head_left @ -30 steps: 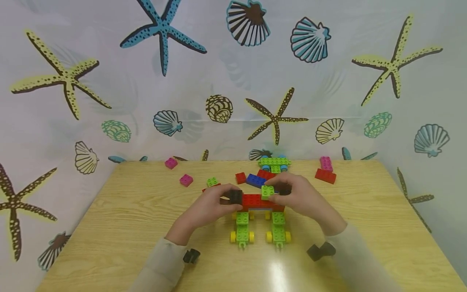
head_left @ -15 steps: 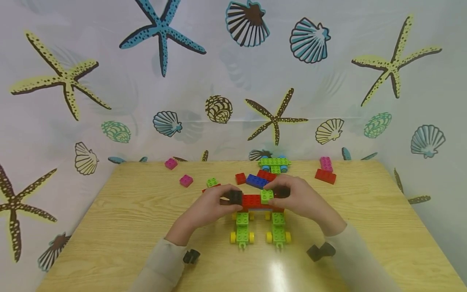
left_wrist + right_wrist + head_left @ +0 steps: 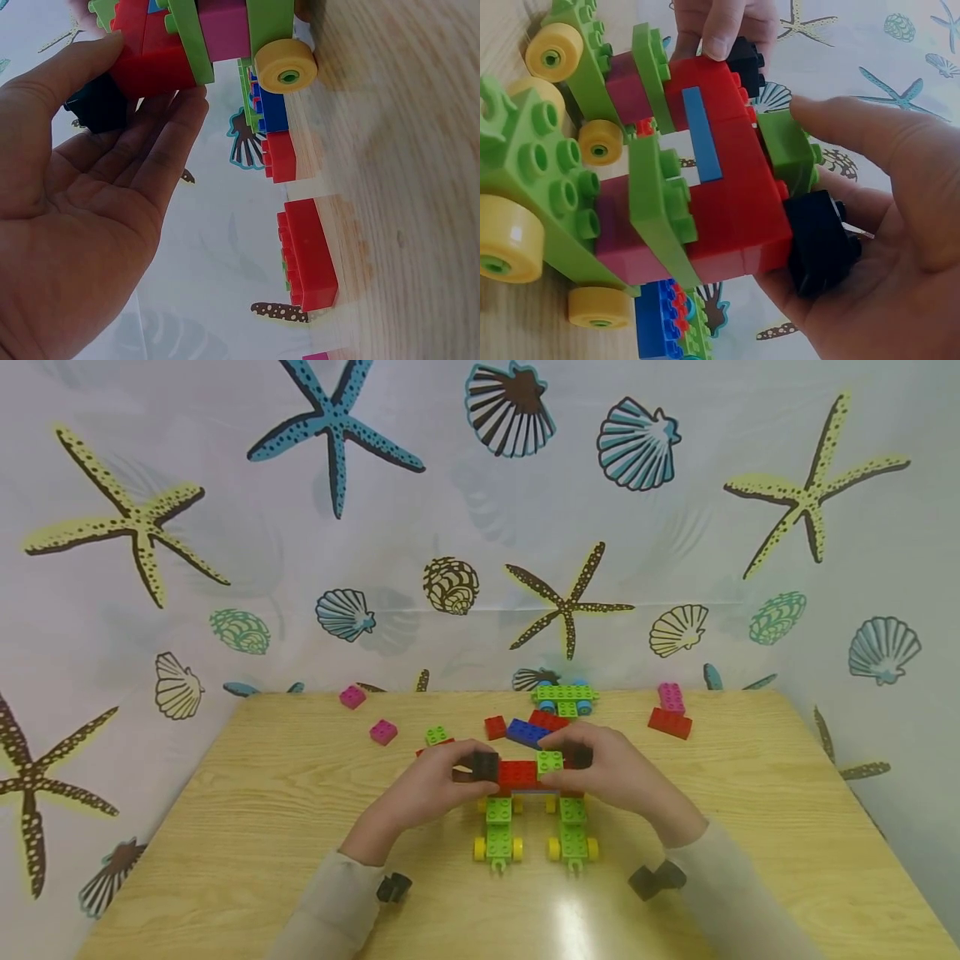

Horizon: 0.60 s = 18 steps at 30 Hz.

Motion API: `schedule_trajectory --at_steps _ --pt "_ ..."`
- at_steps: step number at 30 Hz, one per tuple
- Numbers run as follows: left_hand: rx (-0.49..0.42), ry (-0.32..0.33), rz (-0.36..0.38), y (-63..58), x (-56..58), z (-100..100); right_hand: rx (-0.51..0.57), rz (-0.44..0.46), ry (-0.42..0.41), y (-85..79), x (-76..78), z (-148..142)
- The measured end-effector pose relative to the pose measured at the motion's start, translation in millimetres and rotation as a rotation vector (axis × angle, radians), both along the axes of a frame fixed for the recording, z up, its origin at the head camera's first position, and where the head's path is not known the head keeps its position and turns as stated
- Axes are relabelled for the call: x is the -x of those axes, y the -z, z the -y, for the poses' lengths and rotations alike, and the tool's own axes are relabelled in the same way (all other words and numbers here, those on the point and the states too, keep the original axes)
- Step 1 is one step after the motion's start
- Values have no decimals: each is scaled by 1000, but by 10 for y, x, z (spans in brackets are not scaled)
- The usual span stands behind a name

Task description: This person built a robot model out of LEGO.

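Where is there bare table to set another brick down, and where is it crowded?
Left of the left hand, short of the pink bricks, and right of the right hand, short of the far-right red brick, the table is bare. Crowded: behind both hands, around the blue brick.

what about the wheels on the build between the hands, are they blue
No, the right wrist view shows the visible wheels on this build are yellow with green hubs.

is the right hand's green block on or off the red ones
On: the right wrist view shows the green block atop the red blocks; whether fully pressed, cannot tell.
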<state>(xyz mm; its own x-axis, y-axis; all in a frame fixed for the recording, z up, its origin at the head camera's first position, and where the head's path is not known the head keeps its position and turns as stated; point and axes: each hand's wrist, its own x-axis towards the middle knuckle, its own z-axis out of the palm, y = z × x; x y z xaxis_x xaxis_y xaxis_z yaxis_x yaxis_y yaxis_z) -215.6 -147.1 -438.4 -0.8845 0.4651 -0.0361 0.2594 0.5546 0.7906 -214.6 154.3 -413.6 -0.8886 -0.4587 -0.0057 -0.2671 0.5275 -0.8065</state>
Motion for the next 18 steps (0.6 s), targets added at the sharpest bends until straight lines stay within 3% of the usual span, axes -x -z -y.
schedule_trajectory --at_steps 18 --pt "-10 7 5 11 1 7 -13 -19 -3 46 36 22"
